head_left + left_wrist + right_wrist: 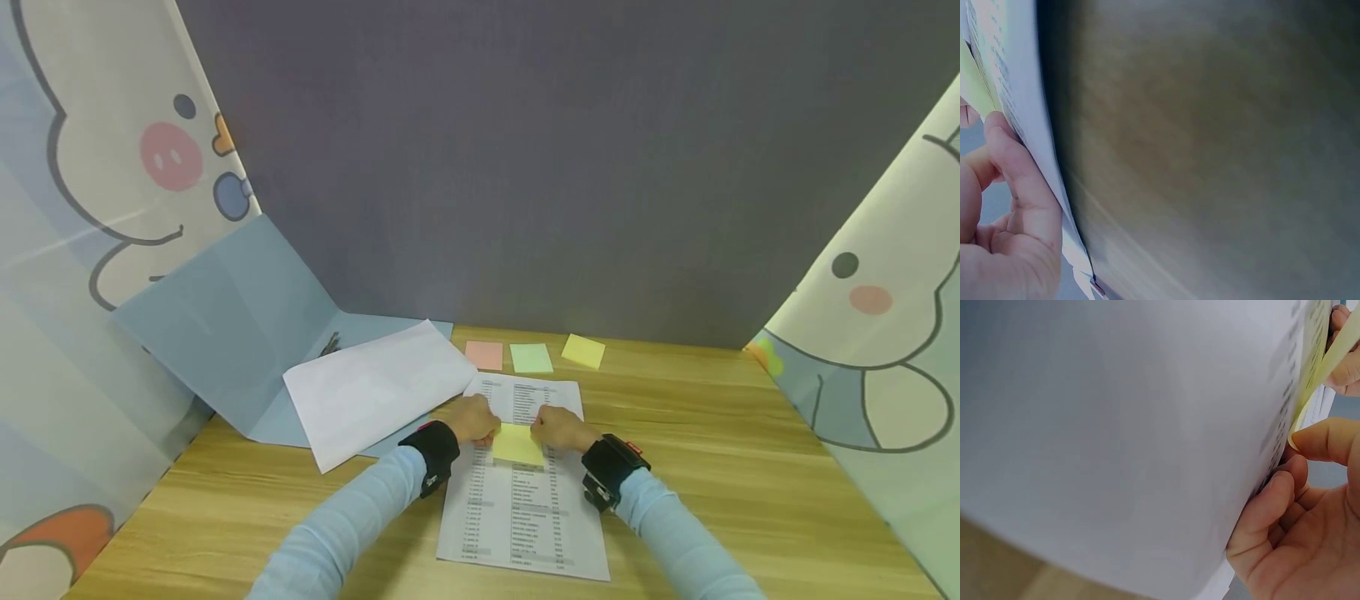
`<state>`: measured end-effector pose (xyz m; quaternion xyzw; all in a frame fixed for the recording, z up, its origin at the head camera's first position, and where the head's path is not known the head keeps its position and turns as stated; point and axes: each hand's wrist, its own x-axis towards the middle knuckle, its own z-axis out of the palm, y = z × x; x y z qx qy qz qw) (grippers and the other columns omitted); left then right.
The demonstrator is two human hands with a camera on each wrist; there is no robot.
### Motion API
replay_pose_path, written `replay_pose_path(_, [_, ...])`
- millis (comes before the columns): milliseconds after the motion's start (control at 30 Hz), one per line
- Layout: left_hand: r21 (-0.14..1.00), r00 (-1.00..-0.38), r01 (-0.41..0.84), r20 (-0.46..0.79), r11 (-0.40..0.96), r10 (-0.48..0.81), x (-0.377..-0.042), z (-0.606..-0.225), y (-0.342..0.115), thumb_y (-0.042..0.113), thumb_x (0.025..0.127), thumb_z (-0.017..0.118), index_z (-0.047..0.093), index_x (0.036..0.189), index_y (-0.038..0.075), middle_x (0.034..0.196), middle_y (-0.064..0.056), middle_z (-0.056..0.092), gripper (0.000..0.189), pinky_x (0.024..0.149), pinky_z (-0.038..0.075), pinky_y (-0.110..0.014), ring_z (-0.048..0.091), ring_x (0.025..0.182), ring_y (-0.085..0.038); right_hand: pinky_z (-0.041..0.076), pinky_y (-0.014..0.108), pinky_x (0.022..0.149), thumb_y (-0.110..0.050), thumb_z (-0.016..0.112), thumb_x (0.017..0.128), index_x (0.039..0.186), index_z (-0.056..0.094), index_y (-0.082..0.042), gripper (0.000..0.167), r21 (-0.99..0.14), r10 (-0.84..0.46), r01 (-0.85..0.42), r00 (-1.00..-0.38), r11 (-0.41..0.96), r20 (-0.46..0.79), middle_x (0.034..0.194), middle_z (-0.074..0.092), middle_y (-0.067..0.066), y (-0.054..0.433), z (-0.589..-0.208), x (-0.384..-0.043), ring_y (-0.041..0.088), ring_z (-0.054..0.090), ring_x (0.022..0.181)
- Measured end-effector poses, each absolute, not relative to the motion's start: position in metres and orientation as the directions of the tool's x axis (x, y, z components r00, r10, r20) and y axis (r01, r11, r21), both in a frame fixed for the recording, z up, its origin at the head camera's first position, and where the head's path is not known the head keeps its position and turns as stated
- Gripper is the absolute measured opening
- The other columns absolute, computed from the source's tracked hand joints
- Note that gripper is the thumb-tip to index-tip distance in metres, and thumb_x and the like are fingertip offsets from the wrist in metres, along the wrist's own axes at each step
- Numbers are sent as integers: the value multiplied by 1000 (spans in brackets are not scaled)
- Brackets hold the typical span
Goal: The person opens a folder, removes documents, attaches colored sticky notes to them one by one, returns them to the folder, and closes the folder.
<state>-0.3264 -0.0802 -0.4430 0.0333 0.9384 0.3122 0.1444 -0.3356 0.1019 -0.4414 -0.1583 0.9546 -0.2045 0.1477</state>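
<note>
A yellow sticky note (517, 447) is held between both hands over a printed sheet (517, 533) on the table. My left hand (475, 419) pinches the note's left upper corner, fingers curled. At the opposite upper corner, my right hand (562, 428) grips it between thumb and finger. In the right wrist view the note (1329, 359) tilts up from the page, its corner bent at the right thumb and finger. The left wrist view shows the left fingers (1022, 169) against the paper, the note (977, 81) beyond them.
Pink (484, 355), green (531, 358) and yellow (583, 352) notes lie behind the sheet. To the left stands an open blue folder (232, 317), white paper (375, 392) lying across it near its metal clip (330, 343). A dark panel (570, 167) rises at the back.
</note>
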Motion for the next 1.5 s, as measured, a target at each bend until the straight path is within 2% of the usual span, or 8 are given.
replay_pose_path(267, [579,-958,-27,-247,815,144,-326,-444,-81,16,85,55,60,54,8,46,2,54,32,43,27,-23,49,45,-11,36,26,61,-16,49,90,83,54,-7,13,-433,-363,-242,-905,868,-223,74,50,3,101,-442,-336,16,48,69])
replay_pose_path(500, [624,-966,51,-167,780,196,-329,-452,-82,9,81,55,58,50,7,42,4,51,32,39,26,-19,47,40,-8,34,24,55,-12,46,91,80,53,-5,15,-454,-385,-258,-898,853,-212,71,48,3,101,-440,-332,16,46,64])
replay_pose_path(967, [655,-965,18,-186,755,185,-327,-450,-80,9,82,55,57,51,7,45,3,51,31,44,32,-20,49,44,-10,35,26,58,-14,48,90,81,53,-5,13,-445,-366,-236,-901,864,-233,73,49,4,102,-438,-331,17,47,68])
replay_pose_path(1233, [661,-964,22,-184,750,190,-327,-450,-80,8,82,55,57,50,6,44,3,50,32,42,30,-20,48,42,-10,34,25,57,-15,49,90,80,53,-6,14,-449,-361,-231,-904,863,-228,72,49,3,102,-439,-332,17,47,67])
replay_pose_path(1500, [729,-965,-29,-198,683,171,-330,-452,-85,8,84,58,57,60,2,48,-1,55,25,42,41,-18,54,42,-10,34,25,56,-16,49,90,82,54,-6,14,-470,-356,-219,-907,855,-225,74,50,4,101,-440,-333,17,47,67])
